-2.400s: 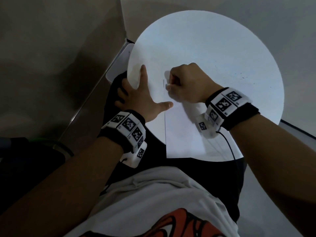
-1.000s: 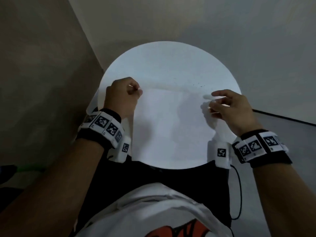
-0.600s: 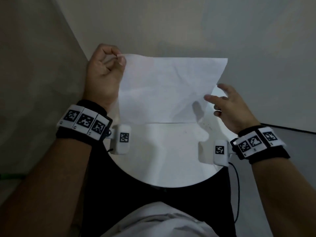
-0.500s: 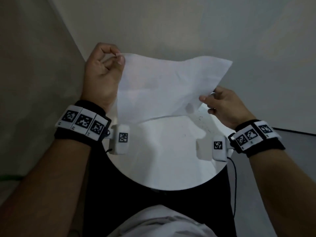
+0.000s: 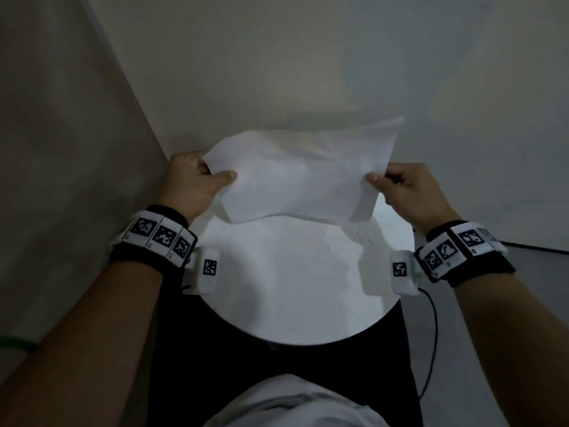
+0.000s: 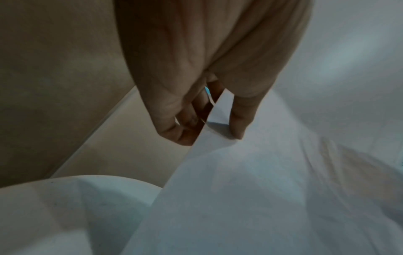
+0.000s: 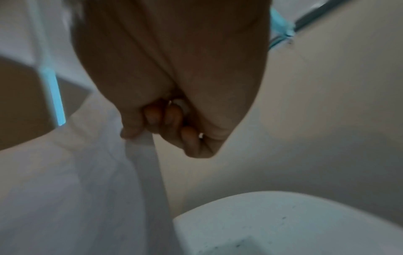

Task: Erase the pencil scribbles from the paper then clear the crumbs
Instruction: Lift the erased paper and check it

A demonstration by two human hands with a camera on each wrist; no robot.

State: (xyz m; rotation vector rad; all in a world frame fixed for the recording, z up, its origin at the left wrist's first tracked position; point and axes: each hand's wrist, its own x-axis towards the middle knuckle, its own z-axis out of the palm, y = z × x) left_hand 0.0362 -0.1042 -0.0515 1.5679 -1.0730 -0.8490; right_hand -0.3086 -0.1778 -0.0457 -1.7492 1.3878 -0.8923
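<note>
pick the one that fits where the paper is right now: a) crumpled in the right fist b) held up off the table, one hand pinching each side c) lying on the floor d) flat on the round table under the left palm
b: the paper hangs clear above the round table, with the left hand pinching its left edge and the right hand pinching its right edge.

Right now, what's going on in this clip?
A person is holding a sheet of white paper up off a round white table, one side pinched in the left hand and the other in the right hand. The sheet sags and buckles between the two grips. Dark eraser crumbs are scattered on the tabletop under the paper's right side, so clearing them is not yet done. No pencil marks are readable on the paper from the head view.
</note>
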